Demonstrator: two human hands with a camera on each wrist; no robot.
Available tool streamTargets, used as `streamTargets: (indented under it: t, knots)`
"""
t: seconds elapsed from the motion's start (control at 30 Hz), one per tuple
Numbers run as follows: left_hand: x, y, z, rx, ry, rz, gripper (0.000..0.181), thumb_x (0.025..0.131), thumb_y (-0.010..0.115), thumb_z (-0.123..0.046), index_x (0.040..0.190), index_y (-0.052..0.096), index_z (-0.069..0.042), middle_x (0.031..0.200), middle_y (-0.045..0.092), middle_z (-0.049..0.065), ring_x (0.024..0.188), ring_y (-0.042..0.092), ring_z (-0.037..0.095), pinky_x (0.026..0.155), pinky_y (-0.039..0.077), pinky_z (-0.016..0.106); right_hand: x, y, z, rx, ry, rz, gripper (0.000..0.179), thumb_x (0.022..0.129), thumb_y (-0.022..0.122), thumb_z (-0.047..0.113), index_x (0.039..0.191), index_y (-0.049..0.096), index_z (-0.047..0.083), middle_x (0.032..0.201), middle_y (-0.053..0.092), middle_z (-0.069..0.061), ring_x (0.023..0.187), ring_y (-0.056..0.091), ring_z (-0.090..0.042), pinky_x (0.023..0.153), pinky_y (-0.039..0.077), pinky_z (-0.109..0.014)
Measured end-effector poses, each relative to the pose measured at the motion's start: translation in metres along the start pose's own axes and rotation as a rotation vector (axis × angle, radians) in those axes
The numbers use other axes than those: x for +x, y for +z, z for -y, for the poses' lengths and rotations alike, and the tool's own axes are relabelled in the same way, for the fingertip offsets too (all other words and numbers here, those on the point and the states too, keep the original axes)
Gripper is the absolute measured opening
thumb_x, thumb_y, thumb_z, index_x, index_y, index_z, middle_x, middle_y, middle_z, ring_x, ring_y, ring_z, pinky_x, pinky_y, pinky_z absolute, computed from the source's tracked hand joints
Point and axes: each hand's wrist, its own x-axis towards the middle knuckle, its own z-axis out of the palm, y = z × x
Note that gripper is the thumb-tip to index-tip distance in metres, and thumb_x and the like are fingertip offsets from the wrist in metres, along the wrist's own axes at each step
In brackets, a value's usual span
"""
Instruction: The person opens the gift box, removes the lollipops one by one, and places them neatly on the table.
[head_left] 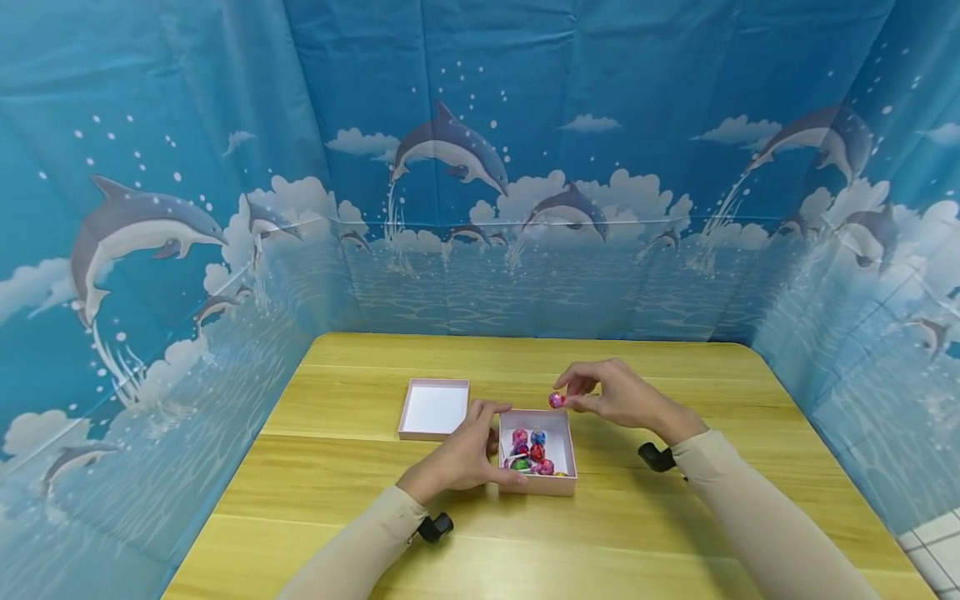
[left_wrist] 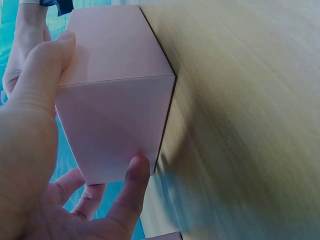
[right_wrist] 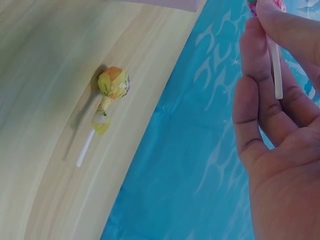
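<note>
A pink square box (head_left: 540,485) with a white inside stands on the table, holding several wrapped lollipops (head_left: 537,452) in pink, red, blue and green. My left hand (head_left: 465,454) grips this box from its left side; the thumb lies on the near wall and a fingertip (left_wrist: 137,167) touches the left wall. Above the box's far right corner, my right hand (head_left: 618,396) pinches a pink-red wrapped lollipop (head_left: 557,400) by its head. Its white stick (right_wrist: 276,70) hangs down in front of the fingers. A yellow lollipop (right_wrist: 114,82) lies on the table in the right wrist view.
Left of the box lies a shallow pink lid (head_left: 433,408), white side up. The wooden table (head_left: 337,483) meets a blue dolphin-print curtain (head_left: 480,275) at its back and sides. A black wrist device (head_left: 435,527) sits below the left hand, another (head_left: 657,457) below the right.
</note>
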Motion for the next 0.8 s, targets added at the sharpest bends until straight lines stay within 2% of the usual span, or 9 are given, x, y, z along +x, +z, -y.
streamTargets:
  t: [0.17, 0.3, 0.47, 0.7, 0.8]
  knots:
    - [0.000, 0.000, -0.001, 0.012, -0.006, -0.005, 0.119, 0.090, 0.102, -0.055, 0.182, 0.036, -0.018, 0.153, 0.047, 0.009, 0.114, 0.060, 0.013, 0.104, 0.057, 0.036, -0.004, -0.001, -0.006, 0.006, 0.018, -0.005, 0.033, 0.108, 0.084, 0.010, 0.140, 0.084, 0.020, 0.103, 0.086, -0.004, 0.092, 0.083, -0.024, 0.093, 0.069, -0.036]
    - [-0.001, 0.000, -0.002, 0.027, -0.001, -0.011, 0.120, 0.089, 0.103, -0.056, 0.182, 0.036, -0.019, 0.154, 0.047, 0.009, 0.113, 0.059, 0.014, 0.105, 0.057, 0.037, -0.007, -0.001, -0.010, -0.012, 0.022, -0.027, 0.032, 0.109, 0.083, 0.010, 0.139, 0.085, 0.021, 0.103, 0.086, 0.001, 0.093, 0.082, -0.027, 0.093, 0.069, -0.036]
    - [-0.001, 0.000, -0.002, 0.028, 0.000, -0.013, 0.119, 0.090, 0.102, -0.056, 0.182, 0.035, -0.020, 0.154, 0.047, 0.009, 0.112, 0.059, 0.014, 0.104, 0.056, 0.036, -0.011, -0.001, -0.017, -0.028, 0.046, -0.043, 0.028, 0.109, 0.083, 0.010, 0.135, 0.086, 0.019, 0.104, 0.085, 0.004, 0.094, 0.080, -0.022, 0.092, 0.067, -0.036]
    - [-0.001, 0.000, -0.002, 0.029, 0.009, -0.014, 0.119, 0.090, 0.103, -0.053, 0.181, 0.036, -0.017, 0.154, 0.047, 0.010, 0.112, 0.058, 0.013, 0.103, 0.056, 0.035, -0.019, 0.002, -0.028, -0.070, 0.061, -0.066, 0.025, 0.108, 0.085, 0.010, 0.132, 0.087, 0.016, 0.104, 0.083, 0.007, 0.095, 0.073, -0.006, 0.090, 0.065, -0.039]
    - [-0.001, 0.000, -0.002, 0.029, 0.009, -0.017, 0.119, 0.090, 0.103, -0.053, 0.182, 0.035, -0.017, 0.153, 0.047, 0.010, 0.111, 0.058, 0.013, 0.102, 0.055, 0.034, -0.023, 0.003, -0.032, -0.076, 0.064, -0.070, 0.025, 0.107, 0.086, 0.009, 0.130, 0.087, 0.016, 0.104, 0.080, 0.008, 0.095, 0.071, -0.006, 0.089, 0.065, -0.039]
